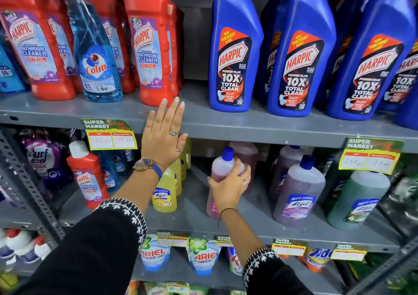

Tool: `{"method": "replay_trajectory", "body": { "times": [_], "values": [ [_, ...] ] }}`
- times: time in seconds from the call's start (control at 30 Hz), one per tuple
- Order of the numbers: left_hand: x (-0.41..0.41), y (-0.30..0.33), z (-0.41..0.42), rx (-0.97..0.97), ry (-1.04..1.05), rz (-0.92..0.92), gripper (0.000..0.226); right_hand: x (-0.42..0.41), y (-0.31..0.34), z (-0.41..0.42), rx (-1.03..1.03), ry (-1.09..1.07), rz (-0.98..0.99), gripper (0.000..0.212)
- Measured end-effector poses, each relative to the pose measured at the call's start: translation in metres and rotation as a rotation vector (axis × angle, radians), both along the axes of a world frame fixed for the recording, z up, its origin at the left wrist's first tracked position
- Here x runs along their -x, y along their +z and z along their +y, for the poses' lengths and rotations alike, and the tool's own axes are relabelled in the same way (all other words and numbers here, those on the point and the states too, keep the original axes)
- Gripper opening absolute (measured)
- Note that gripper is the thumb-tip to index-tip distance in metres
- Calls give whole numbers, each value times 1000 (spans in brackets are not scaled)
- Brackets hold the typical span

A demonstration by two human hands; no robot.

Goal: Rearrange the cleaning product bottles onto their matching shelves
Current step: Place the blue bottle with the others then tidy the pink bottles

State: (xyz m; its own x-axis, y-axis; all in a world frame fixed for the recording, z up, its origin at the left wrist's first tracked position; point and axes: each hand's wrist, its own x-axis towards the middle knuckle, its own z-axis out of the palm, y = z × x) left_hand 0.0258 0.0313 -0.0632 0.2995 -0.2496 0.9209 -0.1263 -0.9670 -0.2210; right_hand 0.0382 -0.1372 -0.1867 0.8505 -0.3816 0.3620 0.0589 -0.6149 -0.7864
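Observation:
My right hand grips a pink Lizol bottle with a blue cap, standing on the middle shelf. My left hand is raised flat with fingers apart in front of the upper shelf edge, just below a red Harpic bathroom cleaner bottle. It holds nothing. A blue Colin spray bottle stands among the red Harpic bottles on the upper shelf. One red Harpic bottle stands on the middle shelf beside yellow Lizol bottles.
Blue Harpic toilet cleaner bottles fill the upper shelf's right side. Purple and green Lizol bottles stand at the middle shelf's right. Ariel pouches sit on the lower shelf. Price tags hang from shelf edges.

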Motion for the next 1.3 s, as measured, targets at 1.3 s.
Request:
{"method": "replay_trajectory", "body": {
  "times": [1.3],
  "values": [
    [41,33,35,-7,-183,218,61,19,-6,13,46,-295,5,108]
  ]
}}
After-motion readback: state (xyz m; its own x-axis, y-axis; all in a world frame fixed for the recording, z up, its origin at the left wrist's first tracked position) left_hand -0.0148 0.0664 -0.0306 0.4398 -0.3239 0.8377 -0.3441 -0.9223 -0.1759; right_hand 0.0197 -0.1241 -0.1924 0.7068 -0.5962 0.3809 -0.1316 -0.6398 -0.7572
